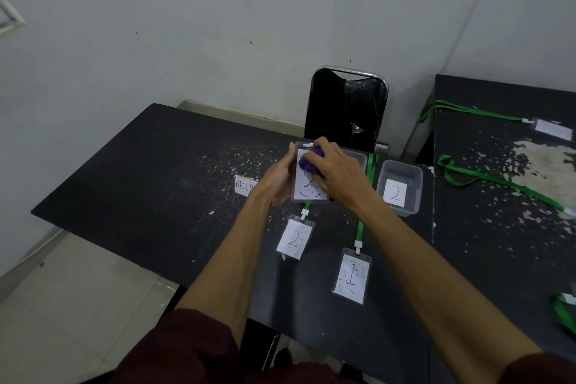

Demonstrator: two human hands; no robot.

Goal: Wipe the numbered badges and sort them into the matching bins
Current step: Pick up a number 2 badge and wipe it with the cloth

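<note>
left hand (276,181) holds badge (307,188); right hand (338,171) presses cloth (311,163) on it

Just the one head-worn wide-angle view, shot from above and behind the fingers (324,150), aimed forward and down. Sits pretty close, fingers about mid-frame, marks on the badge (307,188) between them easy to make out. Past the fingers, chair (346,109) and wall (218,25); off to their right, second table (498,181); down-left of them, floor (78,290).

Scuffed black table (156,171), badge marked 2 (294,238) and badge marked 1 (352,279) near, bin marked 2 (414,196) far right, paper label (244,185) mid-table.
</note>
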